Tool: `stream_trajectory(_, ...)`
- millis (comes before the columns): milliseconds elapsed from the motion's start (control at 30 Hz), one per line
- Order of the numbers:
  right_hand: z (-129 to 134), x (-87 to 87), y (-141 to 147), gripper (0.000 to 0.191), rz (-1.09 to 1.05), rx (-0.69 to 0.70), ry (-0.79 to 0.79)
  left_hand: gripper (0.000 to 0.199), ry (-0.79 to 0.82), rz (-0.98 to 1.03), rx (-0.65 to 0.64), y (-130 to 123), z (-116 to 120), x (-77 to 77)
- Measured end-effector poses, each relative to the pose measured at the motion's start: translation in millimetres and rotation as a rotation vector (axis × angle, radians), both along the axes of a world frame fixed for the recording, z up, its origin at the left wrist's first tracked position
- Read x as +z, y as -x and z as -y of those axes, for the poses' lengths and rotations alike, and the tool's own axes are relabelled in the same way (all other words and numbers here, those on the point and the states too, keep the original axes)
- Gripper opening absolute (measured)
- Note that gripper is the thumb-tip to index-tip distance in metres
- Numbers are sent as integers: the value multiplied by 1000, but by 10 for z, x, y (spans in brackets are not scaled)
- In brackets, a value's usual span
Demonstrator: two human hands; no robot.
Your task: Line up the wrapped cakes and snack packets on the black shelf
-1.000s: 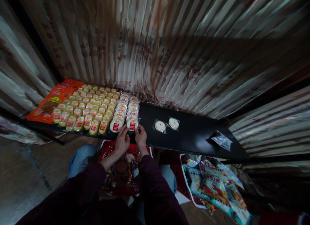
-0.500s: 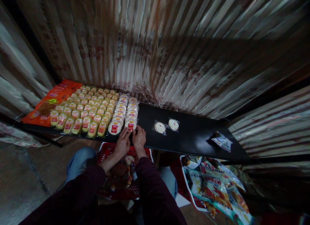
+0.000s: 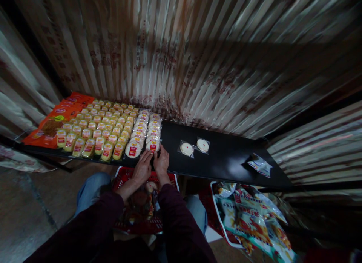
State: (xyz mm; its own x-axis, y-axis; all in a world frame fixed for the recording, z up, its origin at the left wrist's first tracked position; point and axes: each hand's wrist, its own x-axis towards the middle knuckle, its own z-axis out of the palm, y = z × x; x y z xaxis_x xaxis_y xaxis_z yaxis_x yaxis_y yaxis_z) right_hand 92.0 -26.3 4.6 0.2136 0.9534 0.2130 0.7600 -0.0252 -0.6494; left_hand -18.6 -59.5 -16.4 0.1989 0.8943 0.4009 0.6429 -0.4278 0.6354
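Head view: left fingers (image 3: 146,158) together, right fingers (image 3: 164,154) bent, both touch white packets (image 3: 153,133) rowed lengthwise toward the curtain (image 3: 181,63)

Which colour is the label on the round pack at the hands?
The label is mainly red; head view.

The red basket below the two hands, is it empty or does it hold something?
Not empty: the red basket holds several items, including a round brown one. The forearms hide parts, so I cannot tell how full.
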Motion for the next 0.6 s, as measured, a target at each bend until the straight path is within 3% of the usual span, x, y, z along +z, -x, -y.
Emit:
stream_trajectory(233, 58, -40, -16, 43, -70, -19, -100, 50, -58, -52, -30, 22, 14, 2)
stream_trajectory(433, 543, -1, -57, 31, -153, -2, -275, 42, -81, -60, -47, 86, 344, 21)
stream_trajectory(533, 916, -157, -75, 26, -188, 78, -264, 40, 44, -84, -136, 144, 668, -137)
stream_trajectory(600, 1149, -371, -76, 25, -185, 131, -169, 37, 257, -123, -152, 181, 868, -293)
